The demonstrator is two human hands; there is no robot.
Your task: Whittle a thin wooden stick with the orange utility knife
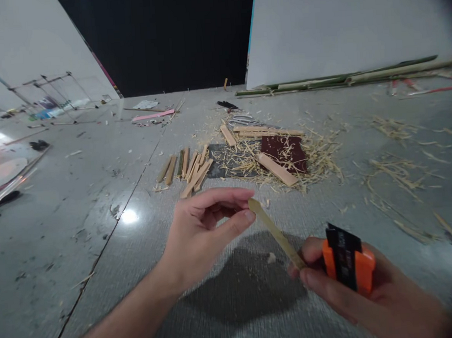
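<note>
A narrow, pale bamboo strip (278, 234) slants between my two hands above the floor. My left hand (207, 231) has its thumb and index fingertips on either side of the strip's far end, in what looks like a light pinch. The near end is pinched between the thumb and fingers of my right hand (333, 290). Tucked into that same palm is an orange-and-black tool (348, 258), which looks like a utility knife; its blade cannot be seen.
Ahead lie several short bamboo pieces (195, 168), a dark red sheet (289, 150) with a wooden piece (276, 169) on it, and heaps of shavings (325, 158). Scissors (242, 120) lie behind. Long bamboo poles (358, 77) run along the right wall; a thin-stick frame (49, 95) stands left.
</note>
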